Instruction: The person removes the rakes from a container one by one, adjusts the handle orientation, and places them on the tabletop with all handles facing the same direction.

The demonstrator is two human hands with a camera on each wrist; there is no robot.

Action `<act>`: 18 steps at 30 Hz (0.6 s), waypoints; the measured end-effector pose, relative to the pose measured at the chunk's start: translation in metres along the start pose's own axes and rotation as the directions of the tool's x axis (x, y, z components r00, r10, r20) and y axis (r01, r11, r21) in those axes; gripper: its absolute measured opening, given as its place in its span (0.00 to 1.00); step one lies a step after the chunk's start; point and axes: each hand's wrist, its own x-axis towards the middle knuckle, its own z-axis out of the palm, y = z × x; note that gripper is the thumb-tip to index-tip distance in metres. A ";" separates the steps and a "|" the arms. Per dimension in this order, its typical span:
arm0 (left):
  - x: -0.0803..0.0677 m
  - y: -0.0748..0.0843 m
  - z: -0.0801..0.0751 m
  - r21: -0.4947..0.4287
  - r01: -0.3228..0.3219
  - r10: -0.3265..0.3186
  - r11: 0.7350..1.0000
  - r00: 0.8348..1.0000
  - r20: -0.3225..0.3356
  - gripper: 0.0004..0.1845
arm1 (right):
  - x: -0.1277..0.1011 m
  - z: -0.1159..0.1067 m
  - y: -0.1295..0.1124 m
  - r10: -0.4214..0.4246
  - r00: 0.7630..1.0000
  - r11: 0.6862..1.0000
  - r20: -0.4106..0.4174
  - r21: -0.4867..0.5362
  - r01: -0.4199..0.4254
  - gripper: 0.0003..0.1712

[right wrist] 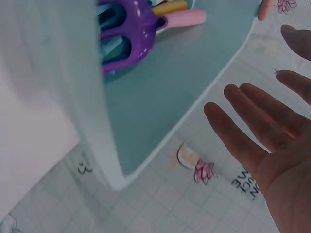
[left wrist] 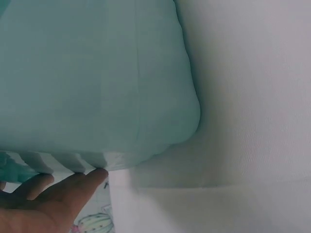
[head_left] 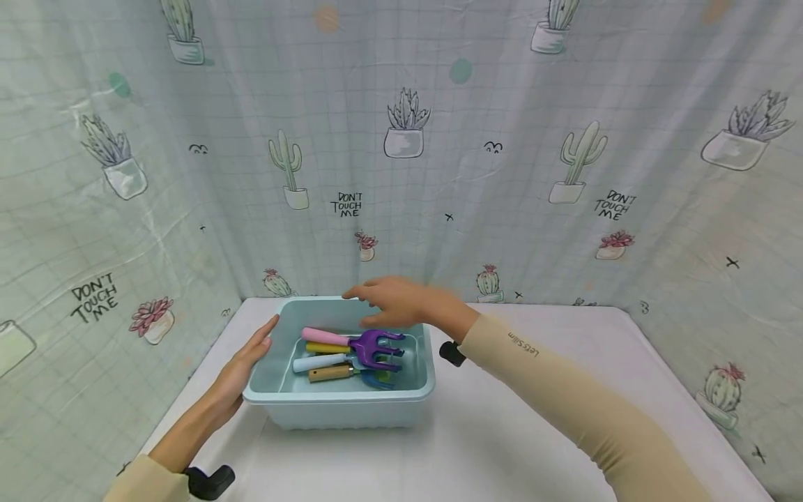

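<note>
— Where do I stand with the tub (head_left: 339, 401)?

— It sits on the bench (head_left: 502, 432) in front of me, upright, with the garden tools inside: a purple fork (head_left: 375, 346) on top, and pink, yellow, pale blue and wooden handles lying side by side below it. Nothing is lifted out yet, as far as I can judge, and the tub itself is not raised either.

— And the grips?

— My left hand (head_left: 241, 369) lies flat against the tub's left wall, fingers straight, pressing or steadying rather than grasping. The left wrist view shows the fingertips (left wrist: 92, 177) right under the rim, touching the ribbed plastic.

— The right one?

— My right hand (head_left: 392, 301) hovers over the far rim, fingers spread and relaxed, holding nothing. From the right wrist view the palm (right wrist: 282, 170) is open with the tub's edge just beside it; I think the fingers are clear of the rim, but the angle is poor and I cannot rule out a light touch.

— So where are the tools relative to that hand?

— Just below and slightly nearer me. The fork's head is the closest piece, right under the wrist, apart from the fingers.
</note>
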 end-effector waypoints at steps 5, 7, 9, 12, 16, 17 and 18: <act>0.000 0.001 0.001 0.001 0.016 -0.016 1.000 1.000 -0.006 0.32 | 0.022 0.011 -0.004 -0.024 1.000 0.998 -0.005 0.057 0.024 0.31; 0.001 0.002 0.001 0.002 0.016 -0.016 1.000 1.000 -0.009 0.32 | 0.031 0.016 -0.003 -0.020 1.000 0.998 -0.005 0.062 0.020 0.31; 0.001 0.002 0.002 0.001 0.016 -0.016 1.000 1.000 -0.010 0.32 | 0.039 0.020 -0.003 -0.006 1.000 0.997 -0.004 0.078 0.007 0.30; 0.002 0.002 0.002 -0.003 0.018 -0.018 1.000 1.000 -0.012 0.32 | 0.051 0.027 -0.002 0.010 1.000 0.996 -0.003 0.089 -0.010 0.29; 0.002 0.001 0.001 -0.003 0.031 -0.031 1.000 0.999 -0.012 0.31 | 0.066 0.038 0.000 0.019 1.000 0.997 0.000 0.076 -0.019 0.27; 0.001 0.001 0.000 -0.003 0.036 -0.036 0.999 0.999 -0.012 0.32 | 0.070 0.040 0.000 0.019 1.000 0.997 0.002 0.070 -0.019 0.27; 0.001 0.000 0.000 -0.003 0.040 -0.040 0.999 0.999 -0.011 0.32 | 0.074 0.043 0.000 0.018 1.000 0.998 0.006 0.064 -0.018 0.27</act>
